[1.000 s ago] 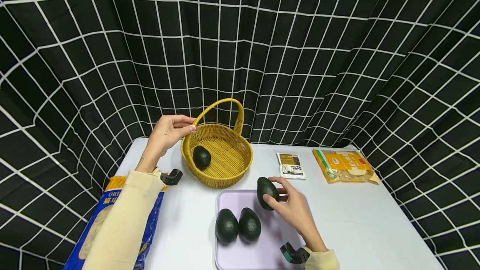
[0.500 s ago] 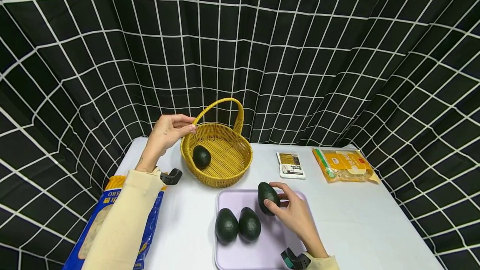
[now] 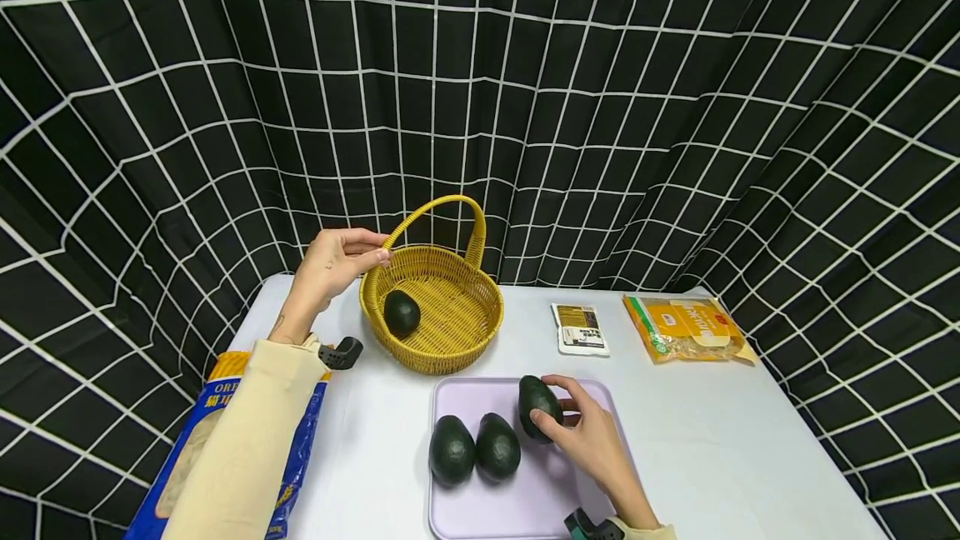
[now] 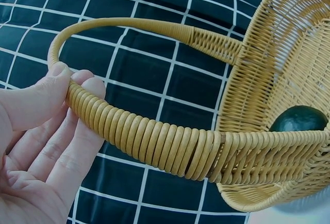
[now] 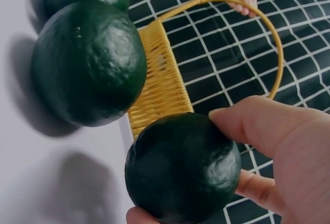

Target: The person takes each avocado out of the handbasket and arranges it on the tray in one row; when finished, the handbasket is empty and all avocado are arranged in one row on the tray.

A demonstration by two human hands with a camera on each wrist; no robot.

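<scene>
My left hand (image 3: 330, 269) pinches the handle (image 4: 139, 136) of a yellow woven basket (image 3: 457, 352) between thumb and fingers. Inside the basket, toward its left side, lies one dark green avocado (image 3: 402, 313). My right hand (image 3: 592, 432) grips another avocado (image 3: 538, 408) between thumb and fingers, over the right half of a pale purple tray (image 3: 525, 515). In the right wrist view, a shadow lies on the tray apart from this held avocado (image 5: 180, 167). Two more avocados, a left one (image 3: 452, 450) and a right one (image 3: 498, 447), rest side by side on the tray.
A blue and yellow food bag (image 3: 300, 448) lies at the left, partly under my left sleeve. Toward the back right are a small white and brown packet (image 3: 582, 330) and an orange food package (image 3: 686, 328). A black gridded curtain (image 3: 480, 107) rises behind the white table (image 3: 720, 440).
My right hand has moved down and slightly toward me with the avocado, lower over the tray. The left hand stays on the basket handle.
</scene>
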